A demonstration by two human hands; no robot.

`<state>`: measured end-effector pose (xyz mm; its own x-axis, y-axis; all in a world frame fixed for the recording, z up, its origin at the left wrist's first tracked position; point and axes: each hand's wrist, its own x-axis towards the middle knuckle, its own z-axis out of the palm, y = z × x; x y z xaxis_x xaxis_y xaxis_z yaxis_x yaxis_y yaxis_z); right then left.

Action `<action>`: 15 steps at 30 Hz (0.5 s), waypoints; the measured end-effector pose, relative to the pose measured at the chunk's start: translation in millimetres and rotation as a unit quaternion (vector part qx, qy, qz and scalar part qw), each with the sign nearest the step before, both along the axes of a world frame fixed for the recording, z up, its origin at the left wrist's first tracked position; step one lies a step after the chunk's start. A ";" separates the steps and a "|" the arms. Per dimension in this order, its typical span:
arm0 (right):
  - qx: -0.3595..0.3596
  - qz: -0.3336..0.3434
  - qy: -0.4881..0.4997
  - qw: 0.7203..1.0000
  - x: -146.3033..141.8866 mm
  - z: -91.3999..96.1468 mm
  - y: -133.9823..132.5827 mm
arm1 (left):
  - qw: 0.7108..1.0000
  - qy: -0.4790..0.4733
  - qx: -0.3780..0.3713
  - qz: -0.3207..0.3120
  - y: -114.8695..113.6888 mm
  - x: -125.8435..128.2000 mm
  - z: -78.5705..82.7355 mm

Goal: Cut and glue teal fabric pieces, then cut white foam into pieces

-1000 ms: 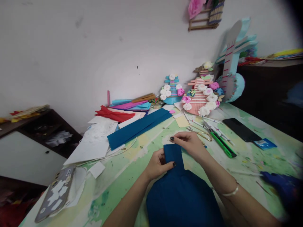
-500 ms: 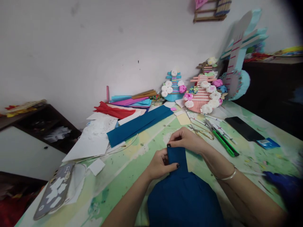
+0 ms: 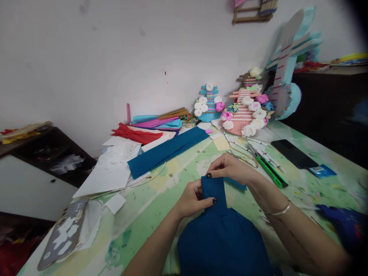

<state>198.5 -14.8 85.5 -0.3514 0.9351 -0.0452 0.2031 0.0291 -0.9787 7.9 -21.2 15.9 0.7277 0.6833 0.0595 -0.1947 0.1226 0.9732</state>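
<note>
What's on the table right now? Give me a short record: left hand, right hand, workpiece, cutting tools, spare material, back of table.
Left hand: left hand grips the workpiece's neck, thumb in front
Right hand: right hand at the neck's top edge; grip unclear
Workpiece: dark blue piece, narrow neck, wide body
Cutting tools: gold-handled scissors, green utility knife, both beyond the right hand
Spare material: folded blue strip, lying flat
Back of table: flower-trimmed blue ornament and pink ornament

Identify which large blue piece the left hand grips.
The broad-bodied piece nearest the camera, with a narrow neck: the left hand grips that neck. The long, straight-sided strip lies beyond, untouched.
</note>
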 end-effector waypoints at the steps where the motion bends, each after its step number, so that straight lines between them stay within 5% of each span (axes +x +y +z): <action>1: -0.003 -0.002 0.005 1.000 0.6 -0.1 -0.4 | 1.000 0.000 0.001 -0.001 0.1 -0.2 0.0; 15: -0.020 -0.079 0.060 0.995 13.2 -11.0 -8.3 | 1.000 -0.023 -0.007 0.020 -2.8 -1.2 8.6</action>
<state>211.7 -23.1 74.5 -0.2062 0.9773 -0.0492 0.0835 -0.0325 -0.9960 6.7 -24.0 24.5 0.6966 0.7127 0.0826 -0.2441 0.1272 0.9614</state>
